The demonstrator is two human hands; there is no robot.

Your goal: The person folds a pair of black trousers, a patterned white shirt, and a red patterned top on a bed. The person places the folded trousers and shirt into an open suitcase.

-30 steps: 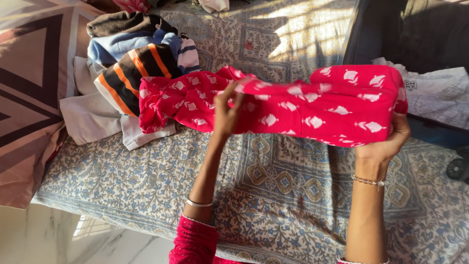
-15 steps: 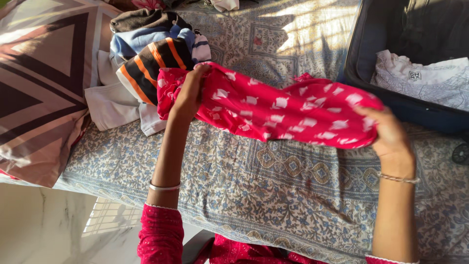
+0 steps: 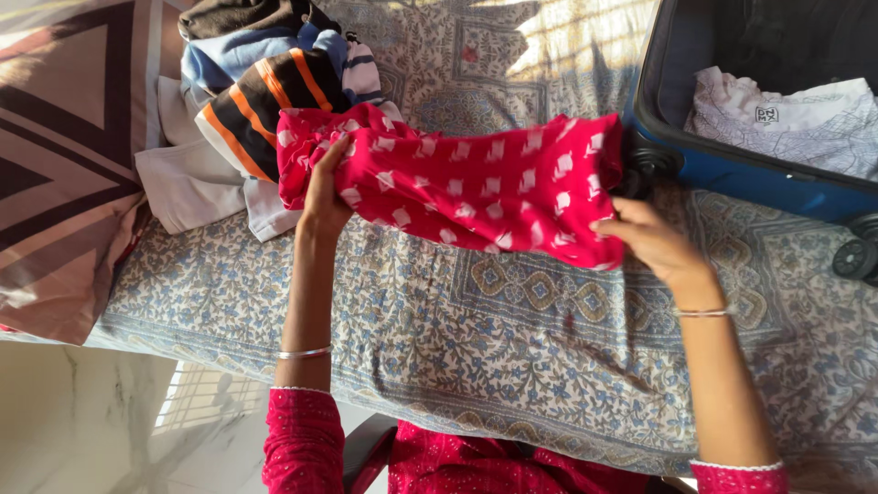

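both hands, left [image 3: 325,197] and right [image 3: 651,240], reach forward with arms outstretched, gripping opposite ends of the red printed garment [image 3: 466,183].

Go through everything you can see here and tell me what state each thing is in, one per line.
Red printed garment: folded into a bundle, held at both ends over the bed.
Left hand: gripping the garment's left end.
Right hand: gripping the garment's right end.
Blue suitcase: open, lying on the bed.
White printed cloth: lying inside the suitcase.
Pile of clothes: heaped, loosely folded.
Bedspread: spread flat.

Both arms reach forward, left hand [image 3: 322,194] and right hand [image 3: 651,240] each closed in a grip.
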